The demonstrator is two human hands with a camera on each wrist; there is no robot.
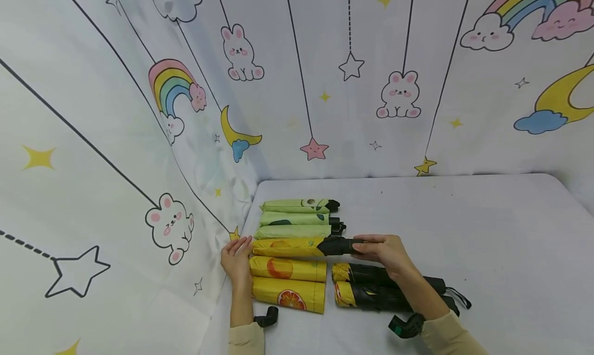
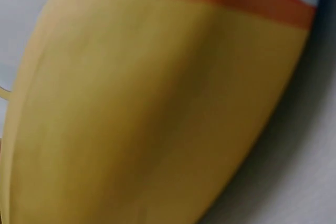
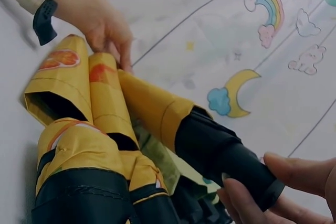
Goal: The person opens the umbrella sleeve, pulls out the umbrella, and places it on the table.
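Note:
A folded umbrella [image 1: 339, 245] with a black handle lies crosswise between my two hands, most of it inside a yellow fruit-print sleeve [image 1: 287, 246]. My right hand [image 1: 385, 252] pinches the handle's end between thumb and fingers, as the right wrist view also shows. At the sleeve's opposite end, my left hand [image 1: 237, 262] holds on with its fingertips, the thumb largely hidden. Nearer me lie two yellow sleeves [image 1: 290, 294], their dark openings showing in the right wrist view. Yellow fabric [image 2: 136, 98] fills most of the left wrist view.
Beyond the hands, several green umbrellas [image 1: 297, 219] with black handles lie side by side. Two black-and-yellow umbrellas [image 1: 394, 295] rest beneath my right forearm, one with a wrist strap [image 1: 459, 297]. A white printed curtain [image 1: 185, 272] borders the table [image 1: 510, 252] on the left.

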